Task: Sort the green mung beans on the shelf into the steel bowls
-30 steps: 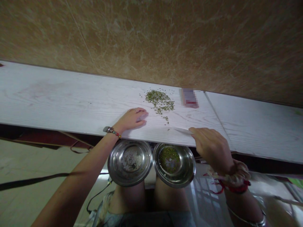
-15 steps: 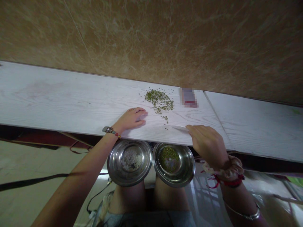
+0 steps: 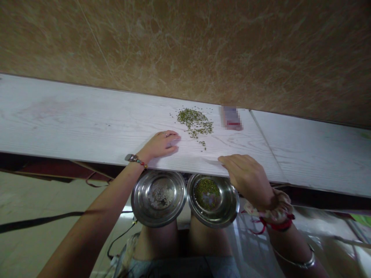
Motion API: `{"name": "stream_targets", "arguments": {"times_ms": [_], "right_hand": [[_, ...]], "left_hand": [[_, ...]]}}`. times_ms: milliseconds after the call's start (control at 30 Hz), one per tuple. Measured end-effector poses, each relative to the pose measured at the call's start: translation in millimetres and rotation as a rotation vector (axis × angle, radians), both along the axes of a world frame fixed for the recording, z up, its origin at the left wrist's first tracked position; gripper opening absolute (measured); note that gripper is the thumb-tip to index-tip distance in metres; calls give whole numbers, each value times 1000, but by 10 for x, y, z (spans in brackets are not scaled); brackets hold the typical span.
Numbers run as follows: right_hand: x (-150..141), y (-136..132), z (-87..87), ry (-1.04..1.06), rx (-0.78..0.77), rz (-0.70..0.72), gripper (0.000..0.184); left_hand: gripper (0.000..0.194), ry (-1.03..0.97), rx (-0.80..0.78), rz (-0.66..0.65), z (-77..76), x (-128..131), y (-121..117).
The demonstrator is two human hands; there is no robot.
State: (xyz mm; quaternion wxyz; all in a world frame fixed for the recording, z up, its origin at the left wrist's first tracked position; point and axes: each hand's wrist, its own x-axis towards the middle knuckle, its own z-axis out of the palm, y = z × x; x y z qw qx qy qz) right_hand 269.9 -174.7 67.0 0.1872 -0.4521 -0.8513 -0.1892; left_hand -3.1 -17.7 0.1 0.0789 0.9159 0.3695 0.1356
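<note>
On the white wooden tabletop, my left hand (image 3: 162, 144) rests with thumb and fingers apart. A pale patch shows between them; I cannot tell whether it is a thing or shadow. Beyond its fingertips lies a loose spread of small green beans (image 3: 194, 120), with a few strays trailing toward me. My right hand (image 3: 246, 173) is closed on a thin, whitish, blade-like strip (image 3: 211, 160), which points left along the table's near edge. Below that edge are two steel bowls: the left bowl (image 3: 137, 208) holds whitish grains, the right bowl (image 3: 230, 204) green beans.
A pixelated flat object (image 3: 231, 117) lies at the back of the table, right of the beans. Behind rises a brown marbled wall (image 3: 174, 50). The bowls sit over my knees. A dark strap (image 3: 43, 221) and a thin cable cross at the lower left.
My right hand has slid left along the near edge with the strip, toward the stray beans. The lowest strays near the strip's tip no longer show. My left hand has stayed in place.
</note>
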Motion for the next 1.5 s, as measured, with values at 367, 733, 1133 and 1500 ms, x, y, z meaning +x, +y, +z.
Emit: {"name": "stream_targets", "arguments": {"times_ms": [367, 733, 1133, 1500], "right_hand": [[74, -262, 239, 67, -185, 118, 25], [93, 112, -14, 17, 177, -165, 23], [-10, 226, -111, 2, 87, -132, 25], [-37, 226, -75, -33, 72, -187, 26]], "left_hand": [[41, -3, 9, -9, -7, -8, 9], [42, -15, 12, -4, -17, -26, -6], [42, -14, 12, 6, -16, -21, -2], [43, -8, 8, 1, -31, -25, 8]]}}
